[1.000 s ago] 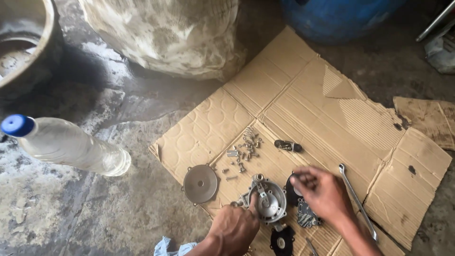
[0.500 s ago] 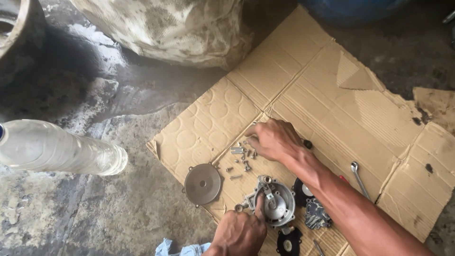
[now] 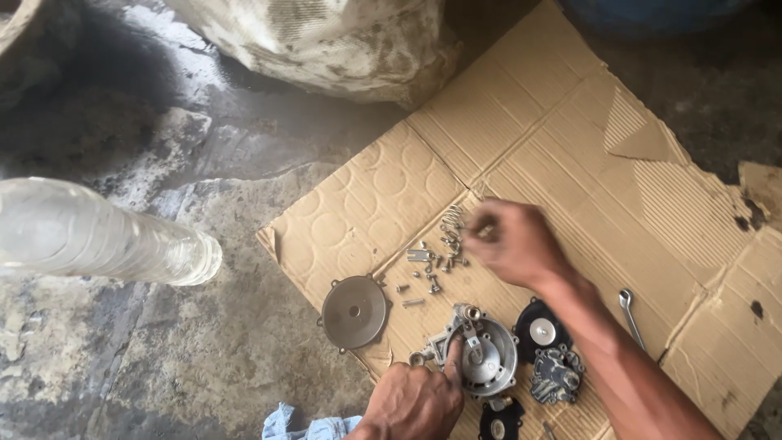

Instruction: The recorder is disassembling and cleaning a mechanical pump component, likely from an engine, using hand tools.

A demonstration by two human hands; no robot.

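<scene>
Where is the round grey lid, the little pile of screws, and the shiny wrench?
round grey lid (image 3: 353,311), head view, on its flat face beside the centre hole.
pile of screws (image 3: 436,259), head view, middle of the scattered screws.
wrench (image 3: 629,310), head view, on the shaft just below its ring end.

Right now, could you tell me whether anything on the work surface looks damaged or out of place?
The cardboard sheet is torn and holed along its right edge. The small screws lie loose beside the right hand, and a clear plastic bottle lies on its side.

Blurred right hand (image 3: 511,243), fingers' hold unclear
</scene>
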